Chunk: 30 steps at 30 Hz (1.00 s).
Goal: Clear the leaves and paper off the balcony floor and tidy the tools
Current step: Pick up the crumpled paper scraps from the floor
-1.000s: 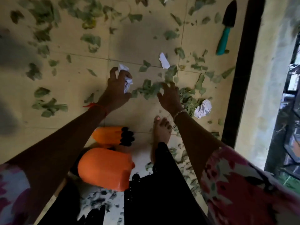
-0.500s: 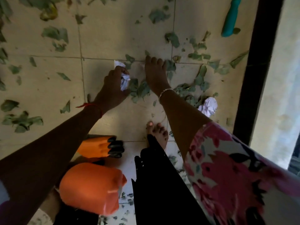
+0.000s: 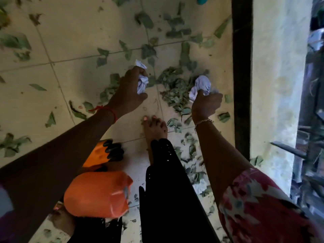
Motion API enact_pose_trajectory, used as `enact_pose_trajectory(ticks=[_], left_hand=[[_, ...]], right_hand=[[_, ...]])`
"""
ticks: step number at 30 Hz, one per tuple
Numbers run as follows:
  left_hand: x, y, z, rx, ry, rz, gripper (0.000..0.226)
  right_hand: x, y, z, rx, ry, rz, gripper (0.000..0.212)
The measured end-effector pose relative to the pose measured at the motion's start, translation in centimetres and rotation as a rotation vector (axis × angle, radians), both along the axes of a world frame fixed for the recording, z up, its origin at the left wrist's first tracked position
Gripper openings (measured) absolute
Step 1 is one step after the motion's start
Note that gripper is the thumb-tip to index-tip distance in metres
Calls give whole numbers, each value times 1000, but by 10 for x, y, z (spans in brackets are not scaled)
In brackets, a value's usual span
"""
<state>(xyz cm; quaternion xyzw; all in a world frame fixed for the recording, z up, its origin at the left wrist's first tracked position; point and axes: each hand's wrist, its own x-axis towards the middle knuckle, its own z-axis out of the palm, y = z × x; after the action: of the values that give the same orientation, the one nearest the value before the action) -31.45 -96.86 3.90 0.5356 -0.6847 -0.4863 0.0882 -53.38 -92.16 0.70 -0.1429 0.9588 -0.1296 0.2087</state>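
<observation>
Paper ball (image 3: 201,85), loose a moment ago, now sits gripped in your right hand (image 3: 206,106); your left hand (image 3: 126,95) clutches another wad (image 3: 142,82); leaves (image 3: 173,90) remain between them.

My left hand (image 3: 128,97) has its fingers (image 3: 140,71) round a paper wad (image 3: 142,83) over the middle of the floor (image 3: 78,41). My right hand (image 3: 206,106) holds a second wad (image 3: 201,85) nearer the floor's right edge. A leaf heap (image 3: 173,90) lies between them. Gloves (image 3: 105,153) lie left of my foot (image 3: 154,128), toward the near edge.
</observation>
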Motion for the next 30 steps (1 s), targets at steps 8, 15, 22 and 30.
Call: enact_pose_trajectory(ticks=[8,15,22,30], left_hand=[[-15,7,-9,-24,34,-77,43],[-7,-4,22,18,69,-21,43],[-7,-53,89,330,258,416,53],[9,-126,195,603,507,998,25]], right_hand=[[-24,1,-30,-26,-138,-70,47],[92,91,-45,-33,-592,445,39],[69,16,-2,-395,-1005,12,25],[117,-130,176,-540,-968,219,26]])
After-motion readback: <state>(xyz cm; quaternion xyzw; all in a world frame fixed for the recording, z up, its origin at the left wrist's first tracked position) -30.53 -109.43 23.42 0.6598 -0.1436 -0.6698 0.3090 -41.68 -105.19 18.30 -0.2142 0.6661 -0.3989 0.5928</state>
